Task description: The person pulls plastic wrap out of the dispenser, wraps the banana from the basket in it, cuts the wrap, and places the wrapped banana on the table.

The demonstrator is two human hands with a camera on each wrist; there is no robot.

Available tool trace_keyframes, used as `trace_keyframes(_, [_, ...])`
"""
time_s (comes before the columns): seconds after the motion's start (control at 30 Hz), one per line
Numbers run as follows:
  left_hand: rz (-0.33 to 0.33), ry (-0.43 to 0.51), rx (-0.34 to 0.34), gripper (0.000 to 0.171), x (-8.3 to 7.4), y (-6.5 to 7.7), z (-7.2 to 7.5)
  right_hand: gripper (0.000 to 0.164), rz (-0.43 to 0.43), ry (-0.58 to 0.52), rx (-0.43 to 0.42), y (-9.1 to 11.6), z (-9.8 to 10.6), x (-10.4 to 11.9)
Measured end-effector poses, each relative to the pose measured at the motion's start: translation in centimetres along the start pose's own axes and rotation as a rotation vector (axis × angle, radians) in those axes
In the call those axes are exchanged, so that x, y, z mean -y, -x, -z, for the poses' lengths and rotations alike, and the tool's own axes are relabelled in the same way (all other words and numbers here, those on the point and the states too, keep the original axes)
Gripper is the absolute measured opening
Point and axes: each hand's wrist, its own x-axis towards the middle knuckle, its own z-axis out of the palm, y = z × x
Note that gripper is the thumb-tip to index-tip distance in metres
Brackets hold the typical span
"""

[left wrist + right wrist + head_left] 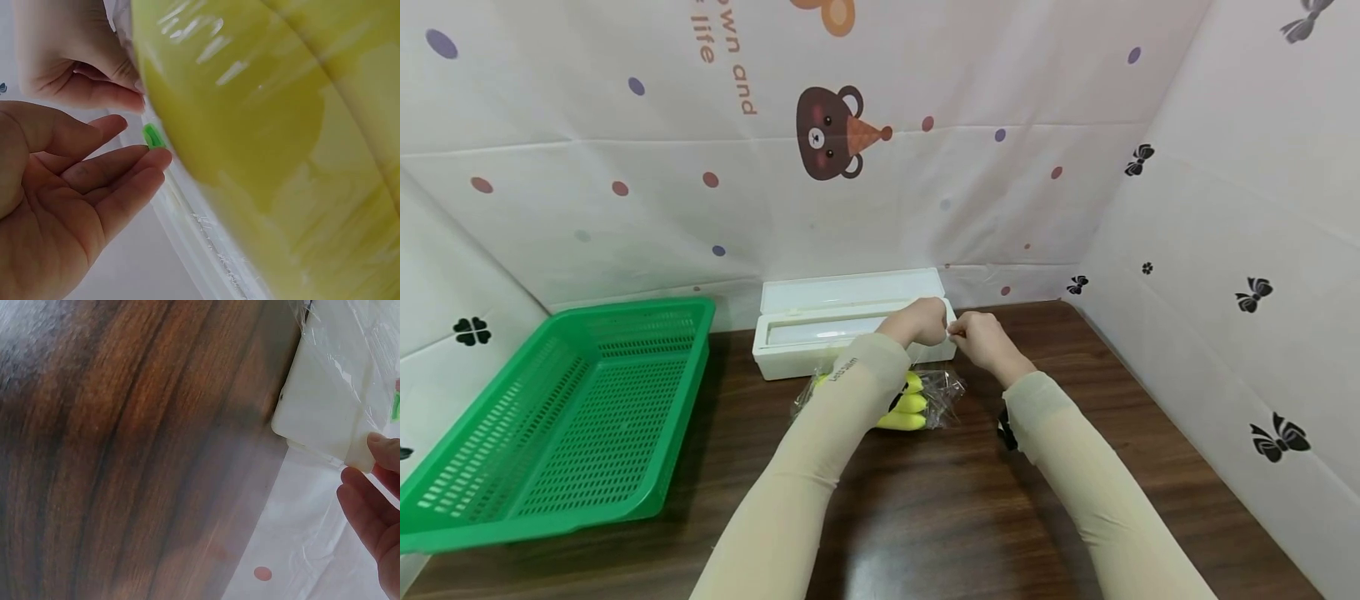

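Note:
A white cling film dispenser (790, 363) stands against the back wall, its lid (850, 290) raised and a film roll inside. My left hand (922, 323) is over its right end. In the left wrist view, the relaxed fingers of my left hand (81, 181) reach a small green slide cutter (153, 135) on the dispenser's edge, one fingertip right at it. My right hand (988, 343) pinches the clear cling film (340, 369) at the dispenser's end corner. Yellow bananas (910, 404) in clear wrap lie in front of the dispenser, partly hidden by my left forearm.
A large green plastic basket (688, 392) occupies the left of the dark wood table (940, 517). White printed sheeting (970, 200) covers the walls behind and at both sides. A small black thing (1006, 429) shows beside my right wrist.

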Motion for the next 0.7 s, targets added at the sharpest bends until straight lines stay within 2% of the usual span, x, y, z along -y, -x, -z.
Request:
trace_keyframes(0.37, [-0.015,0.023,-0.017,0.038,-0.11,-0.27,-0.15,0.020,-0.017,-0.055,0.029,-0.15,0.32,-0.48])
trace_keyframes(0.7, [-0.017,0.051,-0.005,0.031,-0.41,-0.72,-0.31,0.019,0.035,-0.009,0.006,0.14,0.42,-0.38])
